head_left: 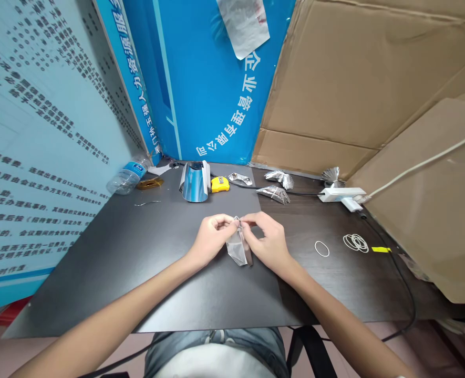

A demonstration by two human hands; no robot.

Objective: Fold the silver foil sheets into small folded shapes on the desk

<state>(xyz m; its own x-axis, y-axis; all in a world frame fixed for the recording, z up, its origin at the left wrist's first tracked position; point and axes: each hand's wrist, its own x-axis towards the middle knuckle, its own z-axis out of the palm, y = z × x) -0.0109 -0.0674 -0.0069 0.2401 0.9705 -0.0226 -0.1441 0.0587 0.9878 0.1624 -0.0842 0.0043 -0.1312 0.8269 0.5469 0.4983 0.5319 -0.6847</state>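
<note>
the dark desk (145, 231) spreads in front of me, and above its middle my two hands come together. my left hand (213, 239) pinches one side of the packet's top between thumb and fingers; my right hand (269, 240) pinches the other side, the thumbs nearly meeting. the packet (237, 252) hangs between them, its lower end toward me; whether it touches the desk i can't tell. it looks thin and shiny, so i judge it very light, limp, a bit slippery and quick to crease or tear. the gathered top seems the best hold, fingertips only, with the flat panel left unsqueezed. smaller again, a clump of pale bands (359, 243) lies off to my right.
</note>
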